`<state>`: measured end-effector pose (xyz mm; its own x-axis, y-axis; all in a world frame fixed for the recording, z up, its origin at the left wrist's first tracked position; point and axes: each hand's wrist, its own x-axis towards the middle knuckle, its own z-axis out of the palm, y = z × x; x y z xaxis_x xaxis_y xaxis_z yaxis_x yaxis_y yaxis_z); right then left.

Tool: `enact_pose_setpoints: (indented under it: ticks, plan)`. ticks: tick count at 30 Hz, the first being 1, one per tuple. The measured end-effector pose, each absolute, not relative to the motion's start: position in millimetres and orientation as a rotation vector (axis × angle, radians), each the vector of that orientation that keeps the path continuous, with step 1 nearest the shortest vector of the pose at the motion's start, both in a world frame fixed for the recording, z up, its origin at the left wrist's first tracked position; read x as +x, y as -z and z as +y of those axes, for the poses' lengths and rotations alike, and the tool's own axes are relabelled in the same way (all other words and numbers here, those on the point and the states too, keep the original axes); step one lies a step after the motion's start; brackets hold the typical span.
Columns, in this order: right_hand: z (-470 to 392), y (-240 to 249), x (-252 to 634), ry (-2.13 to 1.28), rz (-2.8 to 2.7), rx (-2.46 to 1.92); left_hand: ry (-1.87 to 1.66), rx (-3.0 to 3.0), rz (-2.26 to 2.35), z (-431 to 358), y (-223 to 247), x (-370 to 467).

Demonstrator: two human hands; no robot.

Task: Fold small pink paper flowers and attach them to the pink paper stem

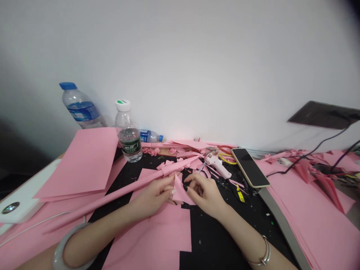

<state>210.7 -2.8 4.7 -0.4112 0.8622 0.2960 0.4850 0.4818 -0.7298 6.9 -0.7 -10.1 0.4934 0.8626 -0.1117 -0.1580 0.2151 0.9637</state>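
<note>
A small folded piece of pink paper [180, 191] stands between my two hands near the middle of the view. My left hand [160, 192] pinches its left side between thumb and fingers. On the right side, my right hand [203, 192] has its thumb and bent fingers closed at the paper's edge. Flat pink sheets [157, 236] lie on the black table surface [210, 240] beneath the hands. A long rolled pink paper tube [118, 193] runs diagonally behind my left hand. Just beyond my right hand lies a pink glue gun [218, 165].
Bottles stand at the back left: one blue-capped [83, 108], one white-capped [129, 138]. A phone [249, 168] lies to the right, beside stacked pink sheets [312, 217]. Paper scraps and yellow-handled scissors [227, 159] lie near the wall. A white device [24, 202] is at left.
</note>
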Motion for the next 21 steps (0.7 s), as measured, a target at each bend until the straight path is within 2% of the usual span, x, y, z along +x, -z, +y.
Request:
enact_pose_setpoints:
  ticks: [7,21]
  plan:
    - [-2.8,1.6,206.0,-1.048,-2.066,-1.126,-0.647,1.562,0.869,-5.2,17.5,5.8]
    - [0.6,5.3,203.9,-1.133,-1.758,-1.207,-0.621,1.161,0.782,-1.5,16.7,7.6]
